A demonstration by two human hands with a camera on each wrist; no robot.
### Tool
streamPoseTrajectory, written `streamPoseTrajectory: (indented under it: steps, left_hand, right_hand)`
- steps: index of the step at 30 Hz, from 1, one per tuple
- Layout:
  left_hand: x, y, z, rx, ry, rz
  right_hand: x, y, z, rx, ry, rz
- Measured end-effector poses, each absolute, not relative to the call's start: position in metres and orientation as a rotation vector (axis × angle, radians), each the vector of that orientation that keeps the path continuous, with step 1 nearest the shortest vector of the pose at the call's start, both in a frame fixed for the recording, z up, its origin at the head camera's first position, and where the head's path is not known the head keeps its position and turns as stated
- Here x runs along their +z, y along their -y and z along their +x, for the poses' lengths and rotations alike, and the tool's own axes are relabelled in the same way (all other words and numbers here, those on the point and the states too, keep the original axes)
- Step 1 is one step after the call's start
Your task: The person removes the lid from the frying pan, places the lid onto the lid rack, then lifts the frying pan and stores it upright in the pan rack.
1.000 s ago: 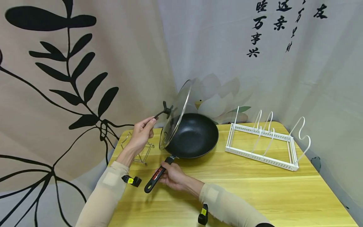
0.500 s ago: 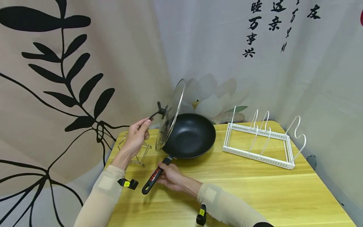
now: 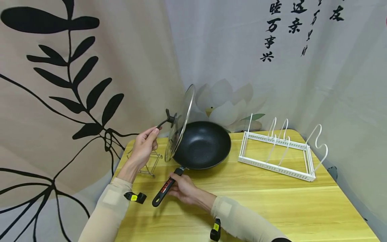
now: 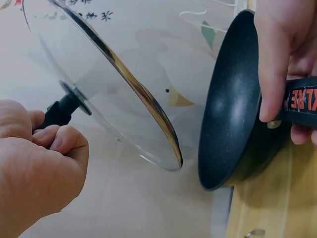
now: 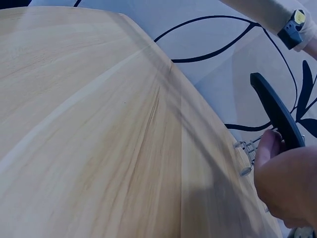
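A glass pot lid (image 3: 180,126) with a metal rim stands tilted nearly upright at the left side of a black wok (image 3: 206,144). My left hand (image 3: 143,147) pinches the lid's black handle (image 4: 59,110). In the left wrist view a gap shows between the lid and the wok. My right hand (image 3: 183,188) grips the wok's long black handle (image 3: 167,188) close to the pan. That handle carries red lettering and points toward the table's near left. The wok's inside is bare and dark.
At the right of the wooden table (image 3: 242,208) stands a white rack (image 3: 276,173) with upright wire dividers. Behind my left hand sits a small metal wire stand (image 3: 151,164), partly hidden. Printed curtains (image 3: 223,60) hang close behind the table.
The lid and my left hand have shifted slightly left, away from the wok, and the lid stands a little steeper. My right hand keeps its grip on the wok handle.
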State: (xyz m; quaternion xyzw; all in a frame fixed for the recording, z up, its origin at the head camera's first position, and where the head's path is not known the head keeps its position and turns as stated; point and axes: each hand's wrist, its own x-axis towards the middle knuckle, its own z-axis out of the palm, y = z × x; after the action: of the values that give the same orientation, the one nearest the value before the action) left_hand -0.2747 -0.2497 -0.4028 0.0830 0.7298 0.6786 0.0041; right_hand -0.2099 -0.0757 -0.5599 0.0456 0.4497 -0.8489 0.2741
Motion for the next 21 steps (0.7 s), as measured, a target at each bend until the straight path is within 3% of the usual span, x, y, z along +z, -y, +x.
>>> streamPoseTrajectory:
  steps: [21]
  left_hand:
    - [-0.399,0.253,-0.271,2.149,-2.285,0.25]
  right_hand:
    - [-0.557,0.064,-0.198,-2.292,-1.218,0.033]
